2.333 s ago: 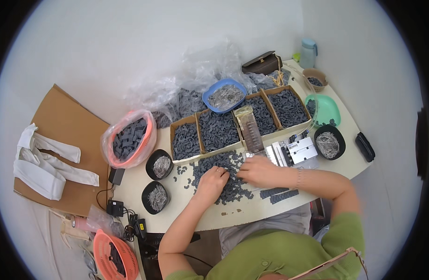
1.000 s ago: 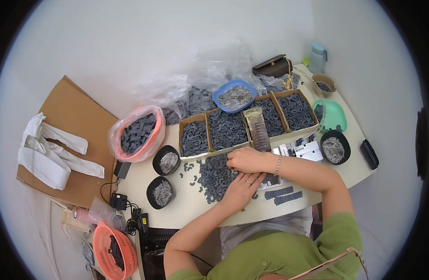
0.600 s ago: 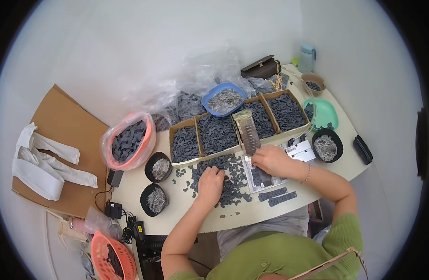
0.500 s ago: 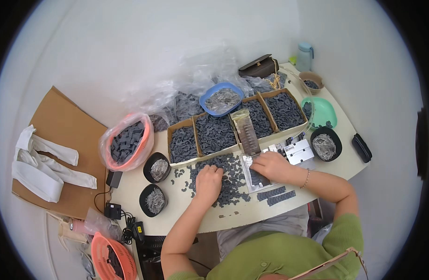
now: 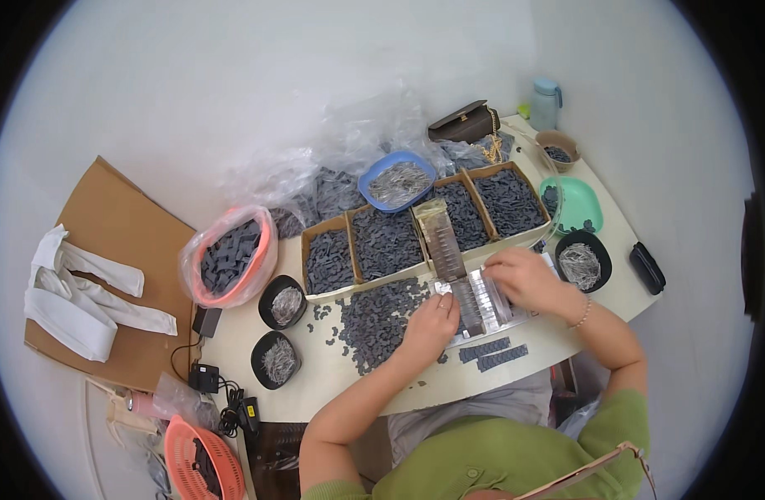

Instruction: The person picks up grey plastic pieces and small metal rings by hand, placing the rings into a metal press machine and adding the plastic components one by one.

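My left hand (image 5: 432, 325) rests with curled fingers at the left edge of a silver metal jig (image 5: 459, 340) on the table. What its fingertips hold is hidden. My right hand (image 5: 525, 279) grips the far side of a shiny ribbed metal block (image 5: 487, 300), which lies across the jig. Dark grey pieces (image 5: 465, 310) show in a row beside the block. A loose heap of small dark grey links (image 5: 370, 325) spreads left of my left hand. Two joined strips of such links (image 5: 500, 357) lie near the table's front edge.
A divided cardboard box (image 5: 357, 279) of grey links stands behind the jig, with a clear ribbed case (image 5: 441, 237) leaning on it. A blue tray (image 5: 366, 185) of metal pins sits on top. Black bowls (image 5: 270, 379) of pins flank the work; a green tray (image 5: 589, 200) is at right.
My left hand has moved right from the heap to the jig. My right hand has shifted right and a little away, and the metal block has come left over the jig.
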Action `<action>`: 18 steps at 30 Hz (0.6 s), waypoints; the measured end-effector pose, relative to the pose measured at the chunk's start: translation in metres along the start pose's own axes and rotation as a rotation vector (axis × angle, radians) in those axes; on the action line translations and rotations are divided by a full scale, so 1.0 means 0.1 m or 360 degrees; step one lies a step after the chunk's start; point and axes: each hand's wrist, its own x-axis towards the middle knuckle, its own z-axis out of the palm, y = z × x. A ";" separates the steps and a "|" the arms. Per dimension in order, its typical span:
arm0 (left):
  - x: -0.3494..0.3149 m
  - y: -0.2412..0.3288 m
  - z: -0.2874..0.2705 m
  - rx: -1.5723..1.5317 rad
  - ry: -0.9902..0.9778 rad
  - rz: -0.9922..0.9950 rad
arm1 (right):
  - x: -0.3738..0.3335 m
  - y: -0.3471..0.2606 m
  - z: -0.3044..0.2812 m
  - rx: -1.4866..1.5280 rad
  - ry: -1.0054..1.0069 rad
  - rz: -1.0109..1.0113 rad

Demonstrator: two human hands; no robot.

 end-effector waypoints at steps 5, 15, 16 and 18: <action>-0.09 -0.12 -0.12 -0.0089 0.0188 0.0018 | -0.10 0.55 -0.44 -0.0104 0.0309 0.0397; -0.17 -0.49 -0.28 0.0228 -0.0210 -0.0402 | -0.72 2.07 -0.76 -0.0550 -0.0136 0.1225; -0.19 -0.50 -0.29 0.0218 -0.0212 -0.0457 | -0.65 2.02 -0.76 -0.0524 -0.0061 0.1189; -0.26 -0.54 -0.27 0.0091 -0.0173 -0.0494 | -0.57 2.04 -0.72 -0.0461 -0.0048 0.1195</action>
